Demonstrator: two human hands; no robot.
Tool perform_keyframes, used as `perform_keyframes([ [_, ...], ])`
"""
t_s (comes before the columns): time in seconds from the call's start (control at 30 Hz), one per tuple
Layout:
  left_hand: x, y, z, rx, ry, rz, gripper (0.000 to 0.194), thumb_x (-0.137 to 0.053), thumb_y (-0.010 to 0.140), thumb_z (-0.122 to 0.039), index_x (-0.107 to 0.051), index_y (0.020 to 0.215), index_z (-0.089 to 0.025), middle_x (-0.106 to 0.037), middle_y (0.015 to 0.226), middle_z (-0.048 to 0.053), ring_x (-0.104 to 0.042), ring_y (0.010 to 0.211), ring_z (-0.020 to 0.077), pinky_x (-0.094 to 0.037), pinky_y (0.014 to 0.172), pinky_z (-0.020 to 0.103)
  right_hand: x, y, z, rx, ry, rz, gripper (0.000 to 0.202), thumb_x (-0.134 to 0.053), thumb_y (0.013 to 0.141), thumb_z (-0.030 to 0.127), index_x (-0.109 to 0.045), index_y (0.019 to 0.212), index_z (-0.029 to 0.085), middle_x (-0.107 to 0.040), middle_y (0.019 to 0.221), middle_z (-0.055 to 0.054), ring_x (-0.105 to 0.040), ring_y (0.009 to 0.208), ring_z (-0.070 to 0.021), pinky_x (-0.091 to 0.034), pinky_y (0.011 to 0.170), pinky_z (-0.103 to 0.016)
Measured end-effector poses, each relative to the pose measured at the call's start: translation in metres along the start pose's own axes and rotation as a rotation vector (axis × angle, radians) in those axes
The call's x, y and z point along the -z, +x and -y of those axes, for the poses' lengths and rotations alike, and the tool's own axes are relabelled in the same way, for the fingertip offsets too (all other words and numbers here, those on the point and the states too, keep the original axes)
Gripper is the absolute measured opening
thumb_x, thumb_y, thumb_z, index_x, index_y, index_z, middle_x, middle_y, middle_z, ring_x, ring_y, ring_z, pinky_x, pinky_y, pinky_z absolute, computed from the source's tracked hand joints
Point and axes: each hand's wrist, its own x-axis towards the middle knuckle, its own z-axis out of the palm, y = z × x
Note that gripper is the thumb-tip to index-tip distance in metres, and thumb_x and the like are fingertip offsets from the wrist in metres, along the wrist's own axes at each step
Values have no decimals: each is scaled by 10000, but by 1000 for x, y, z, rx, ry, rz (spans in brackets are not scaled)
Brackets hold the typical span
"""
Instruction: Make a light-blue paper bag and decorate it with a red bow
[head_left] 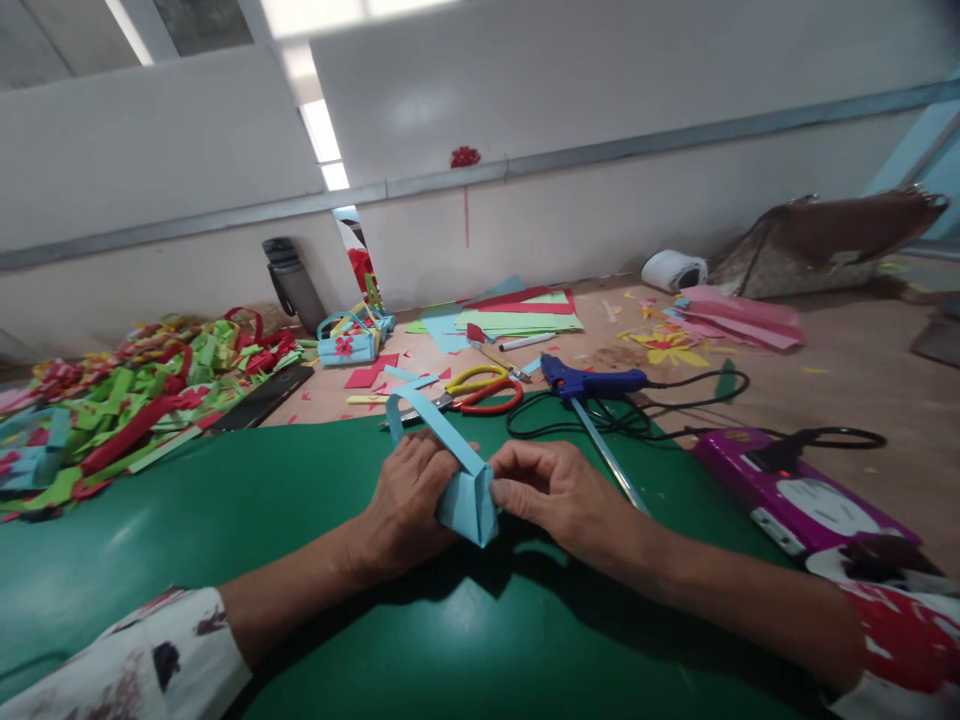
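Note:
A small light-blue paper basket (466, 505) with a strip handle (435, 412) is held above the green board. My left hand (412, 495) wraps around its left side, hiding part of the body. My right hand (544, 490) pinches the upper right edge between thumb and fingers. Just beyond the hands lie scissors (487, 395) with yellow and orange handles. To the right of them rests a blue hot glue gun (592, 380) with a clear glue stick (611, 460) extending toward me.
A purple power strip (810, 490) is at the right, with the glue gun's cord near it. Colored paper strips (172, 400) pile up at the left beside a black phone (262, 397). Behind are paper sheets (517, 315), a finished blue basket (349, 347) and a grey bottle (295, 285).

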Motion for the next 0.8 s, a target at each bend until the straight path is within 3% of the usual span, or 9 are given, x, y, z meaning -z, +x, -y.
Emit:
perform_keyframes([
  [0.47, 1, 4, -5, -41, 21, 1, 294, -557, 778, -202, -517, 1066, -160, -642, 886, 97, -612, 843, 241, -500, 706, 374, -7, -5, 1, 73, -221, -108, 100, -557, 733, 93, -580, 668, 165, -587, 642, 32, -535, 616, -112, -423, 585, -220],
  [0.63, 0, 3, -5, -27, 18, 9, 321, -548, 773, -202, -517, 1090, -166, -644, 896, 103, -618, 840, 247, -509, 706, 385, -7, -6, 1, 90, -251, -125, 90, -580, 742, 118, -563, 673, 172, -585, 653, 29, -535, 628, -118, -422, 594, -229],
  [0.8, -2, -1, -3, 64, -59, -97, 418, -593, 747, -201, -466, 1144, -170, -623, 984, 126, -609, 910, 251, -519, 757, 400, -5, -7, 2, 154, -151, -49, 91, -546, 833, 222, -596, 791, 160, -622, 739, 1, -562, 696, -133, -452, 658, -252],
])
